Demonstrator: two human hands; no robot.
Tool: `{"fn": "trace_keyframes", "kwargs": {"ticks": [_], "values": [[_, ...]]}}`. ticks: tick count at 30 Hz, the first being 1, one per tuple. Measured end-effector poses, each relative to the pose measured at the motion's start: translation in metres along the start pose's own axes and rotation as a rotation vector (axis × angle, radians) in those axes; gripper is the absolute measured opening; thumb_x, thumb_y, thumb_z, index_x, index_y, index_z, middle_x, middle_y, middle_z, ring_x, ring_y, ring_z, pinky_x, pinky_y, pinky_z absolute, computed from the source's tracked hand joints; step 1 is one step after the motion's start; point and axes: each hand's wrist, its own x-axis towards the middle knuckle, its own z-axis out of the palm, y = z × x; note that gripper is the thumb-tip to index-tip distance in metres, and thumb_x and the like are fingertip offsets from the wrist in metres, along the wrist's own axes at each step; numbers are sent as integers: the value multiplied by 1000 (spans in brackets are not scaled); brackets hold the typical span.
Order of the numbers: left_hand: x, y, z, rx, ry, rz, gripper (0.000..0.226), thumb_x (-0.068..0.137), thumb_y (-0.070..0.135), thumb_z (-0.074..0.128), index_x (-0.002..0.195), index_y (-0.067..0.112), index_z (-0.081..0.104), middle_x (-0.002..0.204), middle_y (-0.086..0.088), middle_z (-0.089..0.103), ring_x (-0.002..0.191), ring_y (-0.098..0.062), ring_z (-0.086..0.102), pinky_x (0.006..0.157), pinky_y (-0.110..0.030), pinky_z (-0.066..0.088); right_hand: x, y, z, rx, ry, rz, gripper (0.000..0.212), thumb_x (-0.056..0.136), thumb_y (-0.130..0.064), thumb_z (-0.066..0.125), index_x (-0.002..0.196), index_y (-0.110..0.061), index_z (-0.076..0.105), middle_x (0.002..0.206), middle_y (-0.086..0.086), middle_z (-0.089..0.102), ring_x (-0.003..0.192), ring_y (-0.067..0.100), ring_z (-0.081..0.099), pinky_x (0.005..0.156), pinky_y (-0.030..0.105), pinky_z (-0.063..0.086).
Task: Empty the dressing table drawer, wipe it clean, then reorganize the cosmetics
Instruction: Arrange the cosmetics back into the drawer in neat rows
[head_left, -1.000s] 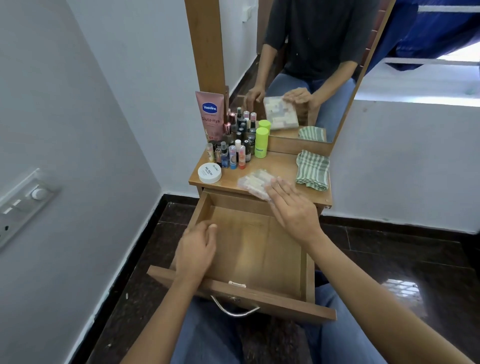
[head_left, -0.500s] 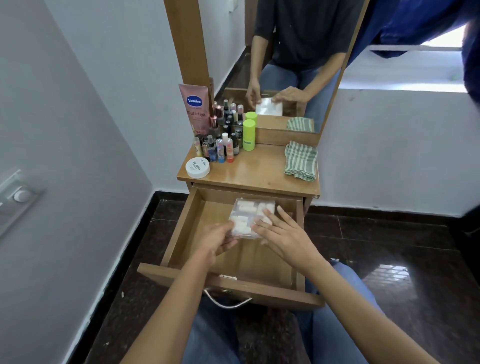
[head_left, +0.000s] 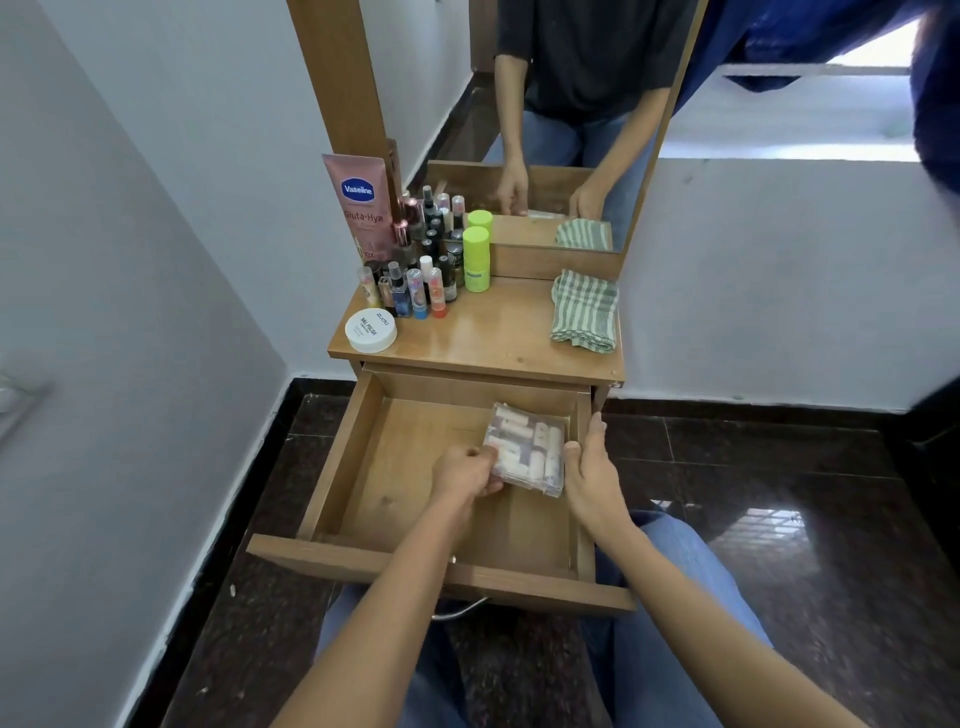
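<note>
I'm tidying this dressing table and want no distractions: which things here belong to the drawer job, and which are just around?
In the job: drawer, clear pouch, small bottles, green bottle, Vaseline tube, white jar, striped cloth.
Just there: mirror, blue fabric.

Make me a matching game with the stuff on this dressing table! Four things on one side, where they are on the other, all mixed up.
Things:
1. clear packet
2. striped cloth
3. white jar
4. pink tube

Places:
A. front left corner of the tabletop
B. inside the open drawer
C. back left, against the mirror frame
D. right side of the tabletop

Pairs: 1-B, 2-D, 3-A, 4-C
</note>
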Motion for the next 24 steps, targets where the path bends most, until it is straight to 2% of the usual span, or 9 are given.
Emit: {"fn": "trace_keyframes", "kwargs": {"ticks": [2,3,6,8,10,13,16,21,24], "values": [[1,0,3,165,-62,96,16,97,19,57,97,7,66,101,-7,69,79,-16,68,82,-33,59,1,3,1,37,19,15,60,103,-36,25,153,-21,-7,154,15,28,128,27,47,106,37,39],[1,0,3,294,-109,161,19,95,22,60,106,7,68,103,-4,70,88,-18,68,86,-33,56,2,4,2,50,26,18,59,104,-35,24,153,-21,-5,149,15,39,119,24,54,100,34,42],[-2,0,6,632,-174,293,34,85,20,73,117,13,65,113,0,67,104,-17,62,82,-21,43,2,3,2,100,46,24,55,104,-28,26,154,-22,2,130,10,57,100,15,59,84,22,44],[0,-1,10,789,-104,325,34,86,15,69,119,9,61,117,-7,64,107,-24,62,81,-25,45,2,5,3,112,58,4,54,104,-29,26,153,-26,4,126,7,59,99,15,61,82,22,47],[5,-2,14,878,-45,323,32,89,15,63,120,7,60,118,-13,62,106,-30,63,85,-30,49,4,9,6,105,70,-7,54,103,-31,27,153,-29,5,127,6,59,103,18,61,91,32,49],[11,-4,19,1041,-1,349,25,91,6,56,114,5,64,112,-14,68,100,-31,67,81,-33,52,6,12,7,94,75,5,54,103,-34,27,152,-30,5,126,6,60,104,18,61,95,39,49],[11,-7,20,1206,41,397,24,92,3,55,111,8,67,110,-11,70,99,-29,68,78,-35,53,6,13,7,80,78,-2,54,103,-34,27,152,-29,6,127,6,60,101,17,62,93,39,49],[14,-12,18,1260,48,405,22,90,7,61,110,10,68,110,-10,68,98,-27,68,76,-34,53,7,14,7,74,83,6,54,103,-31,27,152,-28,7,128,8,59,105,21,61,95,39,48],[13,-10,14,1250,63,426,30,88,19,67,117,12,62,116,-8,64,104,-26,64,79,-34,50,8,14,8,46,91,5,54,103,-31,27,153,-27,6,125,8,60,101,21,61,93,40,49]]}}
